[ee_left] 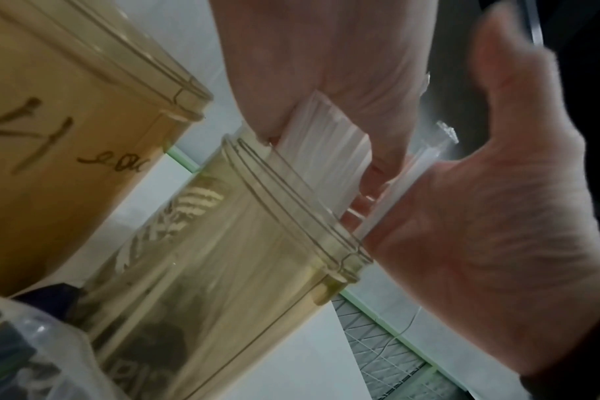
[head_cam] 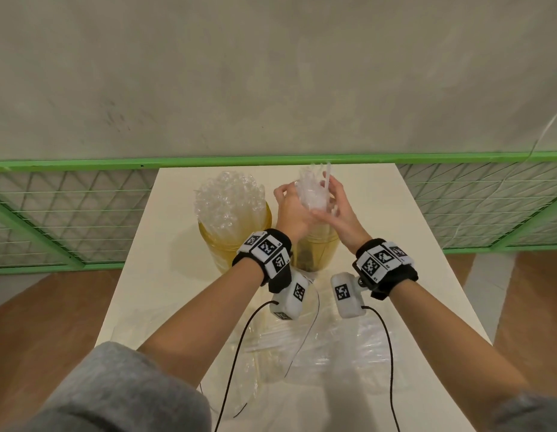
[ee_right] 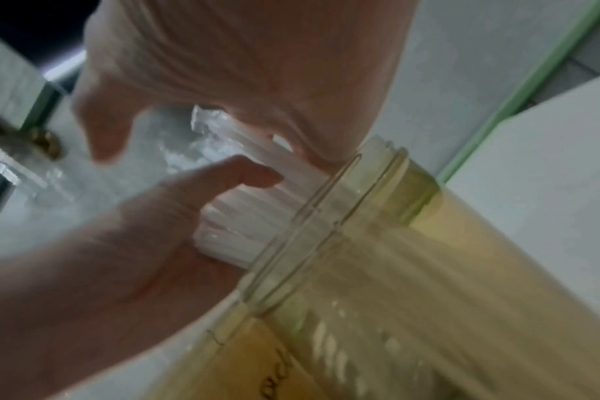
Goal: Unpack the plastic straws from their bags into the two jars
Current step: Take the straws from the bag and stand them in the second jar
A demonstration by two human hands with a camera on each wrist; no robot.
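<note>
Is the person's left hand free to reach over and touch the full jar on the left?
Probably not right now. The left hand and the right hand cup a bundle of straws over the right jar. Nothing stands between it and the left jar, but letting go might spill the bundle.

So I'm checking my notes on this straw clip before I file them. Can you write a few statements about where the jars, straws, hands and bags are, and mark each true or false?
1. Both hands, the left hand and the right hand, hold the straw bundle over the right jar. True.
2. The left jar has no straws in it. False: it is packed with straws that stick out above its rim.
3. The bundle's lower ends are already inside the right jar's mouth. True.
4. The jars stand on the floor. False: they stand on the white table.
5. Clear bags lie on the table nearer the person than the jars. True.
</note>
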